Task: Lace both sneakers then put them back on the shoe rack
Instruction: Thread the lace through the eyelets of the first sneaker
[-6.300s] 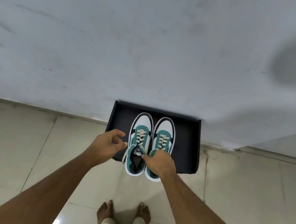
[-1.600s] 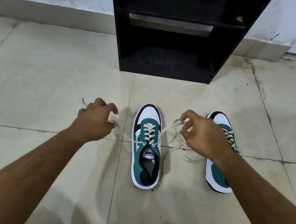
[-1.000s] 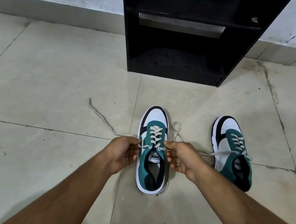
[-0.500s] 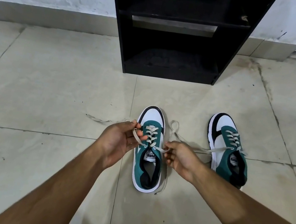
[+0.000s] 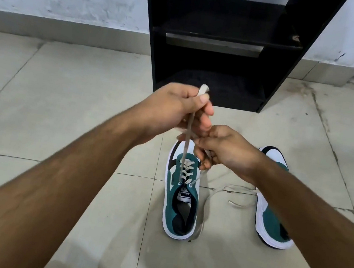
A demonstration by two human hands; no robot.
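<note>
The near sneaker [image 5: 181, 194] is sat on the floor [image 5: 37, 100] in front of the shoe rack [image 5: 228, 37], and its lace [image 5: 186, 144] is pulled up tight from the top hole. One end of the lace is pinched in the closed left hand [image 5: 175, 110], and the other end is held in the curled right hand [image 5: 224, 150], close beside it. If the lace is let slip, or pulled too hard, the knot may be lost or the sneaker tipped over, and the other sneaker [image 5: 275, 207], set to the right with its lace loose on the floor, is not tied yet.
</note>
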